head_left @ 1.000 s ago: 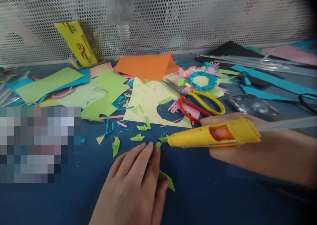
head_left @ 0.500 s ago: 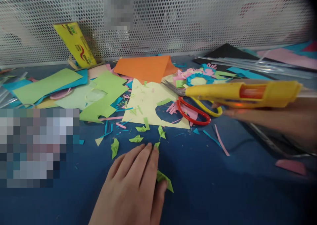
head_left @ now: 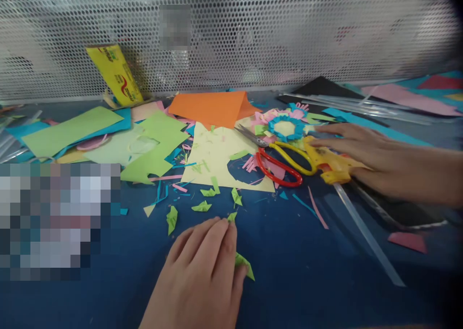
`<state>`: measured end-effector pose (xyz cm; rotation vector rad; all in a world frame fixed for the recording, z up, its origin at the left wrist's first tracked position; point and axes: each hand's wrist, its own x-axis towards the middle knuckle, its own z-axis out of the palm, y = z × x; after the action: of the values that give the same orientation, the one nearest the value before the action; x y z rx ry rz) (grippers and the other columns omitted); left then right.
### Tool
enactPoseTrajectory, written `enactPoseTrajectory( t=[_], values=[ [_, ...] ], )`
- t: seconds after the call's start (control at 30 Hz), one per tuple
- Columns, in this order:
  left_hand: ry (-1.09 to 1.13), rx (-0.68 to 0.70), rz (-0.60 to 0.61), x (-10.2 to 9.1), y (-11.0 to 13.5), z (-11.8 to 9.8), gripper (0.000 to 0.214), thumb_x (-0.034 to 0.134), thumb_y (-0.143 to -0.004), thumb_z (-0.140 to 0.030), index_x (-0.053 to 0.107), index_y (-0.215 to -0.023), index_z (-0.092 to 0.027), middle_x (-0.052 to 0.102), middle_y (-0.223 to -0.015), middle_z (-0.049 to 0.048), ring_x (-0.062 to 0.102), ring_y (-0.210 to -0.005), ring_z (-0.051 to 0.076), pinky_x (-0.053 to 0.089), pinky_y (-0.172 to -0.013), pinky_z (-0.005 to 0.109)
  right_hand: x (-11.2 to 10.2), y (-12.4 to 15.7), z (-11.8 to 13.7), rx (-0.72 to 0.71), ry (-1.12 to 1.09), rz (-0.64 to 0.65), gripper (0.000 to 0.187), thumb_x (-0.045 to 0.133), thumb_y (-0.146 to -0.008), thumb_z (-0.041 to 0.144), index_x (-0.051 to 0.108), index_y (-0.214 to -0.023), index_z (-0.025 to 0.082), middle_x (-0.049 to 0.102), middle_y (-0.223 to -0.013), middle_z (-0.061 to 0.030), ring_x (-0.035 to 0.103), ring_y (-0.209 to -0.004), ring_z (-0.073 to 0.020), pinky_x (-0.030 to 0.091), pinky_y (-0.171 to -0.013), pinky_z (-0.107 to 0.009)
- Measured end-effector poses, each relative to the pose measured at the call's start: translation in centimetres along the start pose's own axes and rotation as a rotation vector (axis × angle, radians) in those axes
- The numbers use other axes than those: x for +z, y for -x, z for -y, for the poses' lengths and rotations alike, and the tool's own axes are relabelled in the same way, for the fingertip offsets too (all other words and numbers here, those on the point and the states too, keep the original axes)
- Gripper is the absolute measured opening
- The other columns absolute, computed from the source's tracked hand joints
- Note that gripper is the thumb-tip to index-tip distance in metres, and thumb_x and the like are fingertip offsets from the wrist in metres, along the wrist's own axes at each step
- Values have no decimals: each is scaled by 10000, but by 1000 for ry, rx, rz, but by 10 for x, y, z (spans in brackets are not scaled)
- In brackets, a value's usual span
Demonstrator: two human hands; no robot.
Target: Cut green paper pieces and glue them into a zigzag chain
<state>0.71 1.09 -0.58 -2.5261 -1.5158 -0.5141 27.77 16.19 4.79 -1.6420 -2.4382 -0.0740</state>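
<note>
My left hand (head_left: 204, 271) lies low in the middle, fingers together, with a small folded green paper piece (head_left: 245, 265) pinched between thumb and forefinger. Another green bit (head_left: 232, 217) peeks out by the fingertips. Beyond them lie several similar folded pieces, such as one green piece (head_left: 172, 219). At the right, my right hand (head_left: 365, 153) is around a yellow glue gun (head_left: 334, 167), thumb below and fingers stretched over it; its grip is partly hidden. A clear glue stick (head_left: 369, 235) sticks out of the gun towards me. Scissors (head_left: 278, 167) with red and yellow handles lie beside the gun.
Behind the scissors sits a blue-and-pink paper flower (head_left: 286, 128). A cream sheet (head_left: 213, 155) with a cut-out and folded orange paper (head_left: 206, 108) lie in the middle. A yellow box (head_left: 117, 75) leans against the perforated metal panel (head_left: 231, 39). Clear sticks (head_left: 361, 108) lie back right.
My right hand has brought the glue gun lower and turned it, so its glue stick now points towards me. My left hand keeps its pinch on the green piece. The view has shifted slightly.
</note>
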Motion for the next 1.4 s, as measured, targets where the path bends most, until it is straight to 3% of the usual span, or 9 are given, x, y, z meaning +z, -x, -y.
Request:
enactPoseTrajectory(
  t=[0.07,0.1,0.17,0.27,0.37,0.67,0.9,1.13,1.4],
  values=[
    [8,10,-12,1,-1,0,345,463,-860,-247,545,-1180,-146,620,-1141,75,568,-1049,195,495,-853,306,-2,7,30,-181,-127,63,412,454,-824,117,546,-1215,209,481,-1324,-63,421,-1239,-187,337,-997,-350],
    [12,13,-14,1,-1,1,339,463,-861,-243,548,-1175,-149,621,-1139,76,569,-1046,198,497,-849,309,-1,9,46,-224,-174,-31,343,462,-845,188,561,-1172,214,535,-1249,-65,473,-1174,-187,354,-980,-352],
    [22,23,-28,2,-1,1,329,462,-861,-240,556,-1162,-146,628,-1118,80,573,-1035,203,501,-838,314,7,11,76,-298,-255,-35,175,481,-852,271,618,-938,205,624,-1020,-61,566,-973,-183,424,-863,-329],
    [26,39,-49,3,2,2,309,466,-860,-243,574,-1132,-146,640,-1073,80,583,-1011,207,505,-819,317,21,10,107,-287,-281,63,179,498,-850,324,588,-777,188,618,-814,-41,571,-782,-162,430,-705,-294],
    [13,49,-88,4,4,3,273,474,-857,-238,600,-1083,-153,650,-1017,71,598,-965,202,507,-796,314,31,9,120,-226,-262,119,235,536,-825,383,540,-716,175,589,-730,-31,545,-713,-158,396,-625,-280],
    [13,53,-132,7,5,5,248,478,-856,-243,627,-1032,-151,669,-986,65,607,-941,205,506,-765,309,38,2,121,-171,-326,201,101,524,-805,180,514,-704,174,559,-708,-4,507,-677,-123,374,-620,-250],
    [18,55,-109,6,6,5,269,467,-858,-239,623,-1064,-162,664,-1040,66,595,-983,201,505,-787,297,39,3,109,-227,-408,172,61,525,-795,170,513,-738,187,581,-839,-18,541,-771,-127,417,-688,-245],
    [9,41,-99,5,6,6,305,506,-835,-271,611,-1098,-157,653,-1053,74,605,-956,199,520,-780,297,32,1,105,-145,-537,155,33,546,-792,181,574,-789,197,640,-782,13,591,-697,-108,436,-632,-214],
    [14,17,-93,4,11,8,298,573,-800,-298,628,-1069,-180,658,-1033,57,610,-947,203,523,-815,311,20,6,104,-270,-565,136,115,578,-763,171,681,-750,222,666,-798,0,605,-753,-118,464,-696,-224]
  ],
)
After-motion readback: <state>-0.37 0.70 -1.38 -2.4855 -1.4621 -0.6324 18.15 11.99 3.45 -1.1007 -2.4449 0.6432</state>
